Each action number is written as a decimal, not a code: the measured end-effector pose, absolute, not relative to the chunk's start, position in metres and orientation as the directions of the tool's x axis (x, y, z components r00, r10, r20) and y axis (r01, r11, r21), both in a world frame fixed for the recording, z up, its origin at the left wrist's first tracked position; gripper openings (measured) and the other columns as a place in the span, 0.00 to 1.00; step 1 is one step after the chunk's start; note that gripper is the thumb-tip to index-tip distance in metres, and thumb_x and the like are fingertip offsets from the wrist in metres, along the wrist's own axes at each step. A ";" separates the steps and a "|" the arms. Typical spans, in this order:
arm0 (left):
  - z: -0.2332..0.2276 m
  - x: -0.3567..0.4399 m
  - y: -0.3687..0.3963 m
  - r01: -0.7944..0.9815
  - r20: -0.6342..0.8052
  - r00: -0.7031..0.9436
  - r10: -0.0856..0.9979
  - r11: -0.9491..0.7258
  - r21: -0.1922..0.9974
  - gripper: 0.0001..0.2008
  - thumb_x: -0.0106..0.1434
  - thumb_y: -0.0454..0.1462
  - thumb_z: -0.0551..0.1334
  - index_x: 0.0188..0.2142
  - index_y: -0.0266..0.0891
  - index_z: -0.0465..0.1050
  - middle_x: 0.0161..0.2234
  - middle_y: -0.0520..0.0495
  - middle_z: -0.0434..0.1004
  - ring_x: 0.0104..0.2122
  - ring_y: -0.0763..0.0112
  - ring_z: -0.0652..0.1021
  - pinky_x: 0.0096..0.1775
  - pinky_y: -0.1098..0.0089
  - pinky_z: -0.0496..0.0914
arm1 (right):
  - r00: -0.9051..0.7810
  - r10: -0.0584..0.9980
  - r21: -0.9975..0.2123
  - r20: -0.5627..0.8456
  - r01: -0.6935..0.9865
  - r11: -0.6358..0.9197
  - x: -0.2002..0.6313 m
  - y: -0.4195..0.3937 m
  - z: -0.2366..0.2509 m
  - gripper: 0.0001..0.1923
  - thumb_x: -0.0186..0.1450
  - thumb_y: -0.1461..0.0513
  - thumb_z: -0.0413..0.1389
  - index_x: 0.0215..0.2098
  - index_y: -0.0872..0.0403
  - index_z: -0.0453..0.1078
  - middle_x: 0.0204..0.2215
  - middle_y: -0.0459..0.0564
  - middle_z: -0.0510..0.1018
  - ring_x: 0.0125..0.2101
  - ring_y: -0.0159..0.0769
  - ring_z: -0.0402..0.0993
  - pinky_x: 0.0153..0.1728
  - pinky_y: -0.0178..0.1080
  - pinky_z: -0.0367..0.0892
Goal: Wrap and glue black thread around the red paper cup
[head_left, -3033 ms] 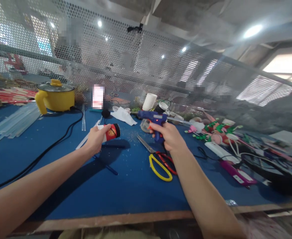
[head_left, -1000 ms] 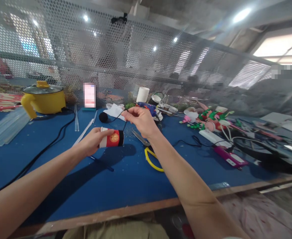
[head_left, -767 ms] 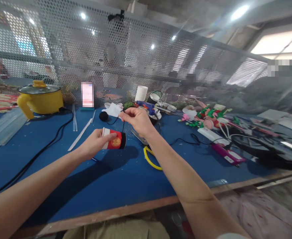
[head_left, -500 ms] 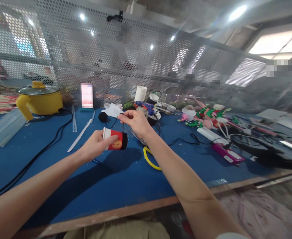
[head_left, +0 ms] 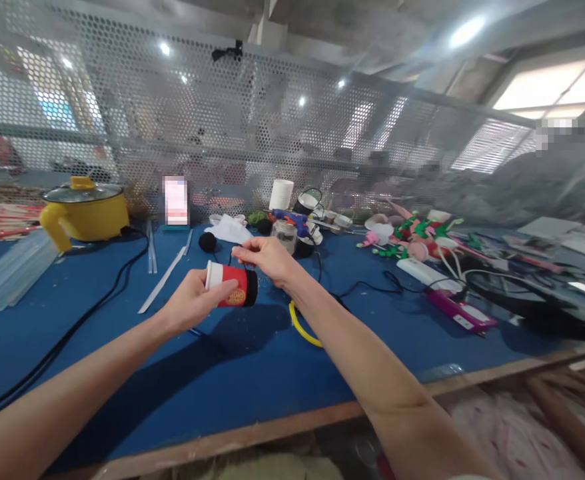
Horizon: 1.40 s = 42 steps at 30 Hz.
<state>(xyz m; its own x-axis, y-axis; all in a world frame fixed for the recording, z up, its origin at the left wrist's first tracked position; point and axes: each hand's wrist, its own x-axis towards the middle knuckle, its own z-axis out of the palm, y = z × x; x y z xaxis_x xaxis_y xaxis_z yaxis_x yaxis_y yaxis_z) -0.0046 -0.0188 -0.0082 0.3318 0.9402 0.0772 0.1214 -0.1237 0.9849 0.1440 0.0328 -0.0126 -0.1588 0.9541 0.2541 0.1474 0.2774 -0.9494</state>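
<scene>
- Left hand: closed around a small paper cup, held on its side above the blue table, thumb across the cup's wall.
- Paper cup: white band at the end nearest the hand, red middle, black at the far end. A round gold emblem sits on the red part; its marks are too small to read.
- Right hand: fingertips pinched shut on a thin black cord, just above the black end of the cup. The cord curves left from the pinch toward a black pompom lying on the table.
- Yellow pot: glass lid, yellow knob, far left of the table; a black cable runs from it toward the near edge.
- Clear sticks: a pile along the left edge, in front of the pot.
- Blurred pink and white card: stands at the back by the mesh screen; nothing on it can be read.
- White cloth: behind the pompom.
- Glue gun: blue, lying behind the right hand, beside a white roll.
- Scissors: only a yellow handle loop shows past the right forearm.
- Craft pieces: pink, green and white, heaped at right.
- Magenta tool: flat on the table at right; label unreadable.
</scene>
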 end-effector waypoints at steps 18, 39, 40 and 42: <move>0.002 -0.005 -0.015 0.131 0.168 0.336 0.927 -0.222 0.966 0.06 0.44 0.37 0.63 0.21 0.34 0.70 0.14 0.54 0.66 0.15 0.81 0.63 0.17 0.78 0.56 | -0.179 0.975 -0.988 0.136 0.055 0.148 0.143 0.034 -0.013 0.09 0.47 0.59 0.60 0.18 0.56 0.67 0.15 0.41 0.69 0.17 0.25 0.60 0.22 0.32 0.56; -0.017 -0.008 -0.012 -0.208 -0.062 0.236 0.970 0.113 0.972 0.08 0.44 0.36 0.65 0.22 0.33 0.70 0.17 0.50 0.73 0.16 0.77 0.70 0.18 0.78 0.62 | -0.244 0.967 -0.991 -0.080 0.124 -0.051 0.135 0.032 -0.020 0.14 0.45 0.56 0.62 0.18 0.56 0.63 0.12 0.40 0.66 0.15 0.24 0.60 0.17 0.30 0.56; -0.018 -0.008 -0.012 -0.214 -0.060 0.239 0.969 0.113 0.970 0.08 0.44 0.36 0.65 0.23 0.33 0.70 0.17 0.50 0.73 0.16 0.77 0.70 0.18 0.78 0.62 | -0.242 0.967 -0.989 -0.081 0.141 -0.048 0.134 0.031 -0.020 0.14 0.46 0.56 0.62 0.18 0.56 0.63 0.12 0.40 0.66 0.15 0.24 0.60 0.17 0.30 0.56; -0.018 -0.008 -0.012 -0.222 -0.066 0.239 0.969 0.120 0.968 0.08 0.44 0.36 0.65 0.23 0.32 0.70 0.17 0.50 0.73 0.16 0.77 0.70 0.18 0.78 0.62 | -0.233 0.970 -0.982 -0.074 0.188 -0.030 0.133 0.031 -0.021 0.13 0.48 0.56 0.60 0.18 0.56 0.63 0.12 0.40 0.66 0.15 0.24 0.60 0.17 0.30 0.56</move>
